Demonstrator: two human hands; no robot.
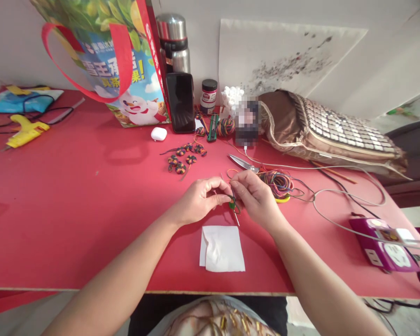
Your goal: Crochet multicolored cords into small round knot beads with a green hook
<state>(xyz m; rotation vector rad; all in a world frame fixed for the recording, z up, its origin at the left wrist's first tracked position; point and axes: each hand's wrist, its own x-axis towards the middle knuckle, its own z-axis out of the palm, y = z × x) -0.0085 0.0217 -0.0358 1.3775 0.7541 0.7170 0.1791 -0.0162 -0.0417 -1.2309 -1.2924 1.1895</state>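
Observation:
My left hand [203,198] is closed, thumb and forefinger pinching a small piece of dark multicoloured yarn work [233,199]. Opposite it, my right hand [255,196] is closed too, its fingertips pinched at the upper edge of the same piece. Just below the fingers shows a thin metal-tipped tool [236,218] with a green part; its other end is hidden. A loose ball of multicoloured yarn [277,182] lies beside my right hand, near scissors [243,162] with their blades towards the back left. Several small yarn flowers [181,168] lie beyond my left hand.
A folded white tissue [224,249] lies in front of me on the red table [91,224]. Behind stand a phone [180,102], a steel flask [175,42] and a gift bag [140,79]. A yellow glue gun [26,130] is left; a purple power strip [385,245] and cables are right.

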